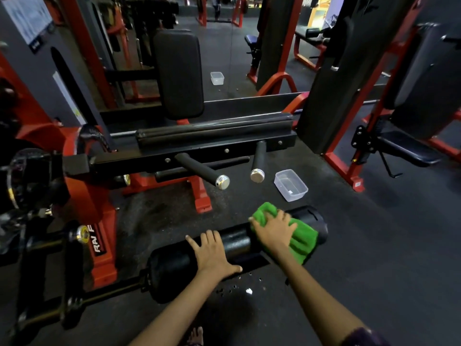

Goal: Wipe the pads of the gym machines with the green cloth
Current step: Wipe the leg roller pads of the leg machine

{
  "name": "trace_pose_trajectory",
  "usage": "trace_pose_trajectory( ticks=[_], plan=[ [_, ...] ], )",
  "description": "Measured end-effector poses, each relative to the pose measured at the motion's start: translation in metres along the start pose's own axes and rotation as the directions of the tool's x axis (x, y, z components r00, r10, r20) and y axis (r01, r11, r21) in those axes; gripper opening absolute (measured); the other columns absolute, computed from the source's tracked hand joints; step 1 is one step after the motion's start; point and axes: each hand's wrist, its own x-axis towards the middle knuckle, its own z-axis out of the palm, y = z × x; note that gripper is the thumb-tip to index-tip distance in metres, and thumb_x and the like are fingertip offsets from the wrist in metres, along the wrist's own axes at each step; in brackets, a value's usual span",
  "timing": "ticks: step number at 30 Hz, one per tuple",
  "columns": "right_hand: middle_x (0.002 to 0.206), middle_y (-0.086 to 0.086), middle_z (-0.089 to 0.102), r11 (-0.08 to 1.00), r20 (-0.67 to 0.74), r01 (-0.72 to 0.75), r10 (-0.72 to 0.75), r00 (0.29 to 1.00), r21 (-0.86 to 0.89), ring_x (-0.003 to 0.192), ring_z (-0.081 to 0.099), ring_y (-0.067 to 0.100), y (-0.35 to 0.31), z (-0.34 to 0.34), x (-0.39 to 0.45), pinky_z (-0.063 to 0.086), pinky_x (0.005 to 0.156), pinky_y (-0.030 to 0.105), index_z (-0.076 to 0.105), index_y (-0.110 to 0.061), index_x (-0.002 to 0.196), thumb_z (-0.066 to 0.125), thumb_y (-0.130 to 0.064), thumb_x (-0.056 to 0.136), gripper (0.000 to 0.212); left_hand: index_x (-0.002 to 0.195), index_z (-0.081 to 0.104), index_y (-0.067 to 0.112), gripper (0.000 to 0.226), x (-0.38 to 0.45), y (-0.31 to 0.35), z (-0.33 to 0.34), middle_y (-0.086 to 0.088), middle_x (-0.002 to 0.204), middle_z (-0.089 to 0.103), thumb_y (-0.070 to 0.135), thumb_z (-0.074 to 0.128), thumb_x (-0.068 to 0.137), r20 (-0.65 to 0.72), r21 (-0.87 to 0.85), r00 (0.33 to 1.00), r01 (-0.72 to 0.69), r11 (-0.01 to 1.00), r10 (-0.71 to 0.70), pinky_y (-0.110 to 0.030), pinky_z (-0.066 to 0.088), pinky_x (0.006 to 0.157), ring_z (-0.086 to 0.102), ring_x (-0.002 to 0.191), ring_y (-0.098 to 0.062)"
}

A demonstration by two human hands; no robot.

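Left hand (214,253) flat on roller pad (232,245), bracing. Right hand (274,228) pressing green cloth (301,243) near far-right end. Pad axis left-near to right-far; unwiped span leftward.

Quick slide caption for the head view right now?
Right hand presses the green cloth onto the black roller pad while the left hand steadies it.
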Motion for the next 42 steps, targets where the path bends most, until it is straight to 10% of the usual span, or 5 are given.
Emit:
trace_pose_trajectory(
  ticks=[6,16,29,34,42],
  plan=[
    [0.124,0.004,0.054,0.955,0.022,0.296,-0.296,0.955,-0.008,0.118,0.047,0.029,-0.017,0.014,-0.041,0.032,0.097,0.051,0.060,-0.034,0.124,0.022,-0.073,0.071,0.076,0.149,-0.001,0.004,0.136,0.032,-0.003,-0.007,-0.017,0.157,0.007,0.073,0.071,0.057,0.188,-0.023,0.977,-0.097,0.995,0.100,-0.058,0.008,0.114,0.009,0.144,-0.033],
    [0.136,0.013,0.040,0.983,-0.080,-0.182,0.179,0.981,-0.029,0.128,0.029,0.033,0.042,-0.018,0.039,0.023,0.106,0.050,0.052,-0.018,0.131,0.039,-0.056,0.092,0.057,0.148,-0.005,0.001,0.125,0.000,0.006,0.021,-0.019,0.157,0.003,0.070,0.063,0.069,-0.027,0.065,0.994,-0.101,0.993,0.103,-0.059,0.002,0.113,0.002,0.145,-0.036],
    [0.129,0.006,0.047,0.953,-0.015,0.292,-0.294,0.956,-0.075,0.120,0.039,0.029,0.041,0.006,0.001,0.029,0.094,0.046,0.052,-0.032,0.133,0.029,-0.064,0.082,0.065,0.145,0.019,0.009,0.106,0.011,-0.010,0.014,-0.010,0.143,0.026,0.070,0.062,0.069,-0.134,-0.009,0.967,-0.220,0.975,0.217,-0.045,0.023,0.111,0.025,0.132,-0.029],
    [0.136,0.008,0.040,0.998,-0.045,-0.014,0.011,0.999,-0.057,0.127,0.029,0.031,0.015,-0.004,0.020,0.022,0.105,0.047,0.055,-0.025,0.130,0.039,-0.060,0.090,0.055,0.124,0.051,0.016,0.112,0.040,-0.055,0.011,0.003,0.114,0.047,0.096,0.040,0.046,-0.221,-0.511,0.931,-0.365,0.779,0.291,-0.030,0.037,0.098,0.045,0.111,-0.014],
    [0.107,0.004,0.063,0.847,0.088,0.529,-0.523,0.847,-0.055,0.103,0.053,0.028,-0.042,0.028,-0.055,0.050,0.080,0.052,0.067,-0.035,0.109,0.038,-0.066,0.067,0.060,0.112,0.058,0.007,0.055,0.040,-0.055,0.030,-0.006,0.110,0.060,0.051,0.048,0.081,-0.403,-0.841,0.915,-0.358,0.406,-0.030,-0.013,0.040,0.087,0.058,0.095,-0.012]
  ],
)
